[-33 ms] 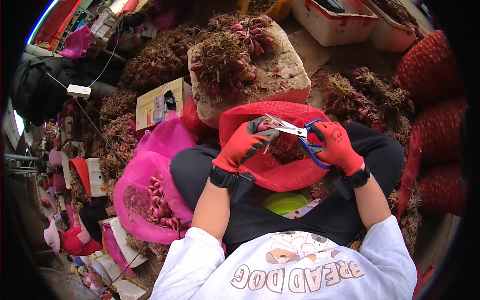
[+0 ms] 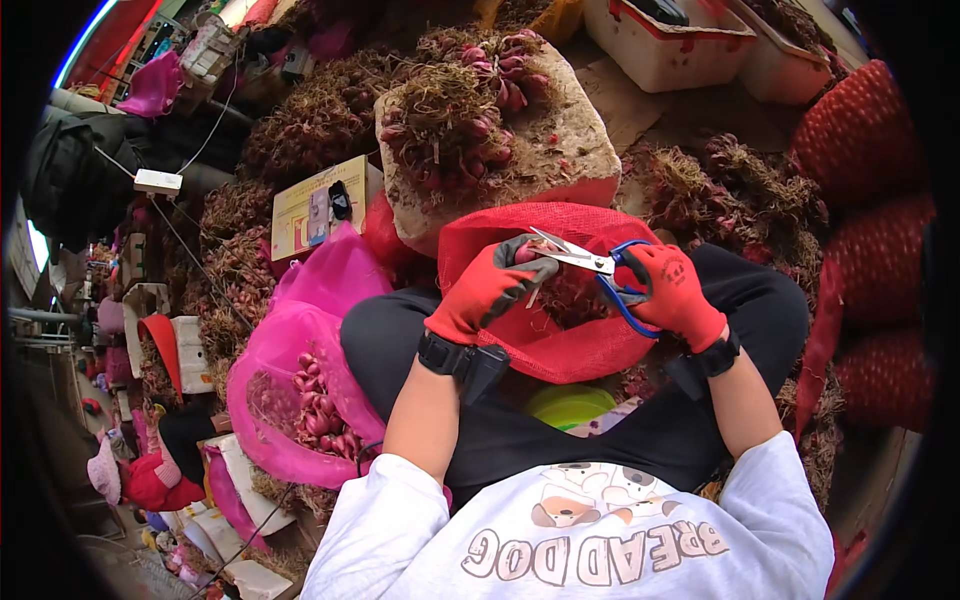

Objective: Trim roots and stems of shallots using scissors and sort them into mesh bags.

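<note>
My left hand (image 2: 482, 292), in a red and grey work glove, is closed around a shallot (image 2: 526, 251) with thin dry stalks hanging below it. My right hand (image 2: 680, 292), gloved alike, grips blue-handled scissors (image 2: 605, 264) by the loops. Their blades are parted and point left, right beside the shallot. Both hands are above an open red mesh bag (image 2: 545, 360) in my lap, with shallots and dry tops visible inside. In front, a bundle of shallots (image 2: 455, 125) with tangled dry tops lies on a dirty foam block (image 2: 575, 145).
A pink mesh bag (image 2: 262, 345) of loose shallots sits by my left knee, near a yellow box (image 2: 290, 215). Heaped shallots (image 2: 735, 190) lie to the right beside full red sacks (image 2: 860, 140). White foam boxes (image 2: 670, 55) stand at the back. Another person (image 2: 150, 480) sits far left.
</note>
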`<action>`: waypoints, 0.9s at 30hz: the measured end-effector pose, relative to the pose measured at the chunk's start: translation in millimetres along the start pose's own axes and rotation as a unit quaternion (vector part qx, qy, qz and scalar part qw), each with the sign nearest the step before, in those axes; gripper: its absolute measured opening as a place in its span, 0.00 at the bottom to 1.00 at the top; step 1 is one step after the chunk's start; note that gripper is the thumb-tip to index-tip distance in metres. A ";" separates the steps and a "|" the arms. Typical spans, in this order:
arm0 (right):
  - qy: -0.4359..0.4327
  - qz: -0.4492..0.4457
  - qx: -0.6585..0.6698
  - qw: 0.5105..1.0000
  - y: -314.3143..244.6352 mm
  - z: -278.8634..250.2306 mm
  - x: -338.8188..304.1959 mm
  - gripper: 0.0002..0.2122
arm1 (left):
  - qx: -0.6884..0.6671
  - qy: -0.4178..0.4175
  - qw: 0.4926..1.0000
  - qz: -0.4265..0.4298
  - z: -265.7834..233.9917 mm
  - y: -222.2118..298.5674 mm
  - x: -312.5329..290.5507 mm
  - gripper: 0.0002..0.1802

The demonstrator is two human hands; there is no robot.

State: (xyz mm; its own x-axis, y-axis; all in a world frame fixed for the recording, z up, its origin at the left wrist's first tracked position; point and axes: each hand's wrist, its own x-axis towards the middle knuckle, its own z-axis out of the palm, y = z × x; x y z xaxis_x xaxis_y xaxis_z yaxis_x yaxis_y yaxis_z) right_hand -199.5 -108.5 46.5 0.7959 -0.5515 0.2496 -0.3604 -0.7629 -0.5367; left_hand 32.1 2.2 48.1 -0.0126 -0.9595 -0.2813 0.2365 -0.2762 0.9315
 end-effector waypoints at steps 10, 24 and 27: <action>-0.080 0.033 -0.017 0.996 12.5 -2.5 -12.1 0.14 | 0.052 0.021 0.997 -0.060 -1.8 -8.3 0.2 0.10; -0.035 0.001 -0.093 0.995 14.3 1.3 -15.6 0.18 | 0.089 0.038 0.995 -0.018 -0.1 0.0 -2.5 0.09; -0.041 -0.009 -0.077 0.996 17.6 2.6 -17.3 0.17 | 0.084 0.023 0.996 -0.004 -5.6 -6.2 -2.1 0.09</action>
State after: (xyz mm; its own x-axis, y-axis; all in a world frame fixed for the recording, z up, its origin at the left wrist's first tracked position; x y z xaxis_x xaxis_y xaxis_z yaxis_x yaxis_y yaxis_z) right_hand -218.4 -111.6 30.7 0.8377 -0.5127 0.1882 -0.4109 -0.8187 -0.4011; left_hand 36.0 6.2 41.6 0.0312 -0.9546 -0.2961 0.0711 -0.2934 0.9533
